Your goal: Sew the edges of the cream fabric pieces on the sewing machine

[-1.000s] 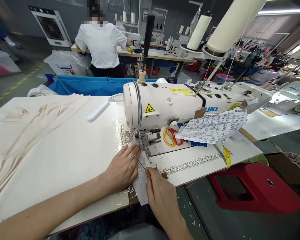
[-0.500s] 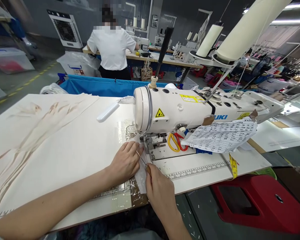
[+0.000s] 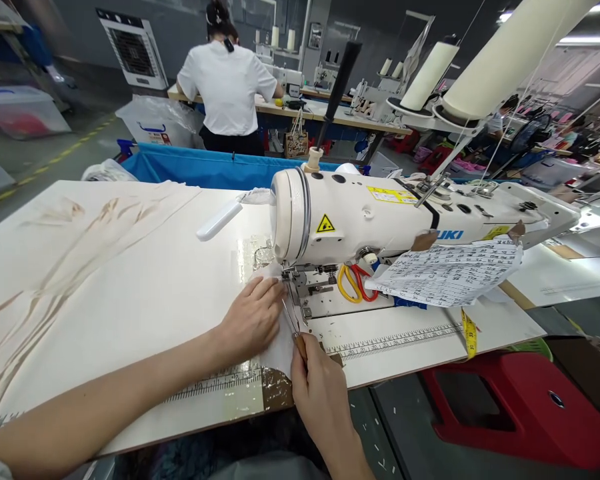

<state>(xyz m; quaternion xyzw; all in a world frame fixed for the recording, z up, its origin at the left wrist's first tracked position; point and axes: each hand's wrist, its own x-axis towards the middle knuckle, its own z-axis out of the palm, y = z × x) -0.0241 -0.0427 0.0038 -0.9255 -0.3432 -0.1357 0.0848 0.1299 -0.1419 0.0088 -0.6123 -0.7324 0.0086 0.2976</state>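
Observation:
My left hand (image 3: 253,317) lies flat on a small piece of white fabric (image 3: 280,347), pressing it to the table just left of the presser foot (image 3: 297,283) of a white JUKI sewing machine (image 3: 380,217). My right hand (image 3: 320,390) grips the brown handle of a thin metal awl (image 3: 291,321), whose tip points toward the presser foot along the fabric's edge. The fabric's front end hangs to the table edge between my hands.
Yellow and red scissors (image 3: 353,283) lie under the machine arm beside a printed paper sheet (image 3: 445,270). A yellow tape measure (image 3: 469,333) hangs off the table (image 3: 130,293). A red stool (image 3: 510,407) stands at right. A person in white (image 3: 227,87) works behind a blue bin (image 3: 205,170).
My left hand has slid the fabric forward toward the presser foot. My right hand has followed, and the awl now points more steeply at the foot. The view has shifted a little.

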